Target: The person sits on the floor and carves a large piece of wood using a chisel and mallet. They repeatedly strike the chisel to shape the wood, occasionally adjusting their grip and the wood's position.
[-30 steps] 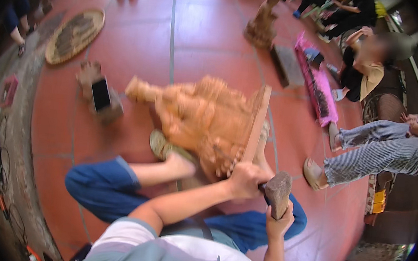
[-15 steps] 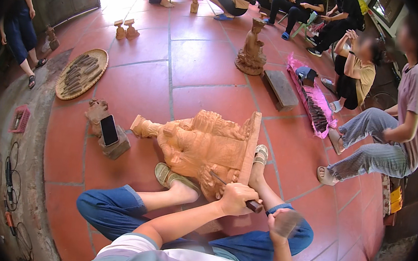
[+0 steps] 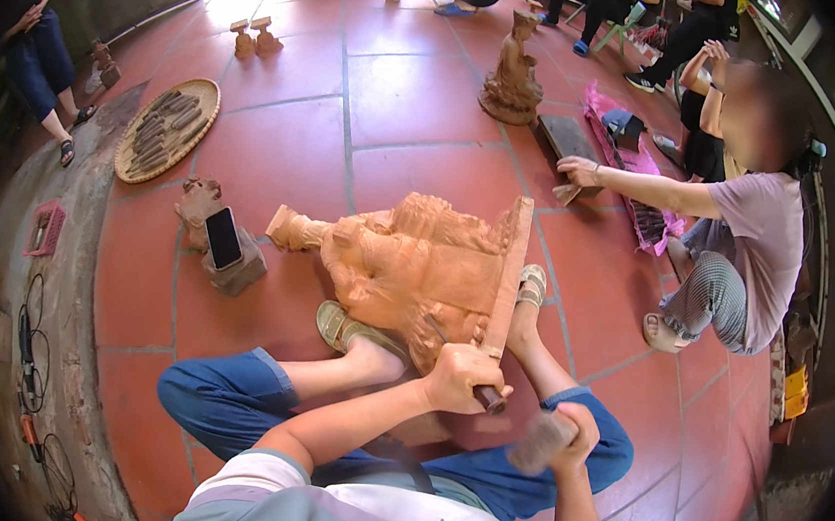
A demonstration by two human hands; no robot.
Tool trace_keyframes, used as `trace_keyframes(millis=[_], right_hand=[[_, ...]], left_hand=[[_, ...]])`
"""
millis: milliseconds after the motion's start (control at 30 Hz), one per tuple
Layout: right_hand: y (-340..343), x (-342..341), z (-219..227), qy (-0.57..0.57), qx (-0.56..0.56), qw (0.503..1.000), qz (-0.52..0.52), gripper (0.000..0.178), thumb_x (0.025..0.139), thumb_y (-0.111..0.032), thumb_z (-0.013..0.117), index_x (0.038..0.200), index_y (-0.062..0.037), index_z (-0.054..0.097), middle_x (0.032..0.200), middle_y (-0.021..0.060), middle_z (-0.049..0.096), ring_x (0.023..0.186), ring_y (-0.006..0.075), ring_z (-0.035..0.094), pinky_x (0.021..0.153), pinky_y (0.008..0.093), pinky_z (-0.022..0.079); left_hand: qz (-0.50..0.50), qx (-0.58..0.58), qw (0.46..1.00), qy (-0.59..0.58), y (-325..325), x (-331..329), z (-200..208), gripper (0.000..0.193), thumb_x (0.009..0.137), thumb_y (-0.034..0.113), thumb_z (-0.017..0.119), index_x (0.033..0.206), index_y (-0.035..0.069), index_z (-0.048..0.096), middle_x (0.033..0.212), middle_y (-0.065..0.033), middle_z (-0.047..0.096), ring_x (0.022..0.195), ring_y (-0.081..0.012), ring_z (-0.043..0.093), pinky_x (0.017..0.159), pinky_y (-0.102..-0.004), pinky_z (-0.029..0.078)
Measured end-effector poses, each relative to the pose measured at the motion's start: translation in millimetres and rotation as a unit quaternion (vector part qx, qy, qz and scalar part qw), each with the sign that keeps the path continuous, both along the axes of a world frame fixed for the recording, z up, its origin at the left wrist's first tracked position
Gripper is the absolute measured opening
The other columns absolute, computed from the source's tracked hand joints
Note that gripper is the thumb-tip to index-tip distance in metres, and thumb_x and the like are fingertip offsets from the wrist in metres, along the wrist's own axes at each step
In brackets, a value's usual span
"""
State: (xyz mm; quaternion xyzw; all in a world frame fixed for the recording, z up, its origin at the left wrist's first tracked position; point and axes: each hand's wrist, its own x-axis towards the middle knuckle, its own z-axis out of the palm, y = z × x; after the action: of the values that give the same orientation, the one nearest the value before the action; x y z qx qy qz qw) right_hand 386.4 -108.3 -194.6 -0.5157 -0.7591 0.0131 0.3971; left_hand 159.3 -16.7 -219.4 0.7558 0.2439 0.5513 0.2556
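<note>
A large carved wooden statue lies on its side on the floor between my feet, its flat base toward the right. My left hand is wrapped round a wood chisel; the dark handle end sticks out below the fist. The chisel's thin blade points up and left onto the carving near the base. In my right hand is a mallet, its grey-brown head blurred, a short way right of and below the chisel's handle end. The mallet and chisel are apart.
Left of the statue, a phone leans on a small carved block. A round woven tray holds several tools. A seated figure carving stands farther back. At right, a person crouches, reaching toward a dark wooden block.
The mallet has swung left and come nearer the chisel handle. The person at right has leaned forward and reached an arm out to the dark block. My view has shifted slightly.
</note>
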Motion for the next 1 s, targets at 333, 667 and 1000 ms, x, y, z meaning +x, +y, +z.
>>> trace_keyframes(millis=[333, 667, 1000], right_hand=[[1, -15, 0, 0.051, -0.012, 0.998, 0.032, 0.031, 0.063, -0.008, 0.072, 0.092, -0.0083, 0.063, 0.081, 0.0088, 0.067, 0.073, 0.0276, 0.066, 0.065, 0.0356, 0.05], [64, -41, -73, 0.292, -0.278, 0.909, -0.102, 0.049, 0.062, 0.001, 0.067, 0.109, 0.0006, 0.053, 0.073, 0.0071, 0.06, 0.065, 0.017, 0.06, 0.059, 0.0299, 0.047], [74, 4, -159, 0.499, -0.477, 0.716, -0.103, 0.042, 0.06, 0.007, 0.06, 0.101, 0.0039, 0.054, 0.072, 0.0104, 0.061, 0.056, 0.0228, 0.06, 0.052, 0.0328, 0.048]], left_hand=[[-0.029, 0.004, 0.999, -0.032, 4, -17, -4, 0.023, 0.067, 0.011, 0.075, 0.057, 0.013, 0.054, 0.056, -0.0044, 0.053, 0.05, -0.0245, 0.054, 0.047, -0.0342, 0.039], [0.015, 0.09, 0.983, 0.16, -2, -47, 24, 0.021, 0.072, 0.019, 0.069, 0.06, 0.012, 0.054, 0.061, -0.0029, 0.057, 0.056, -0.0202, 0.058, 0.054, -0.0314, 0.047], [0.11, -0.01, 0.91, 0.401, 12, -181, 43, 0.018, 0.074, 0.026, 0.068, 0.071, 0.01, 0.06, 0.061, -0.0086, 0.059, 0.06, -0.0296, 0.061, 0.056, -0.0403, 0.049]])
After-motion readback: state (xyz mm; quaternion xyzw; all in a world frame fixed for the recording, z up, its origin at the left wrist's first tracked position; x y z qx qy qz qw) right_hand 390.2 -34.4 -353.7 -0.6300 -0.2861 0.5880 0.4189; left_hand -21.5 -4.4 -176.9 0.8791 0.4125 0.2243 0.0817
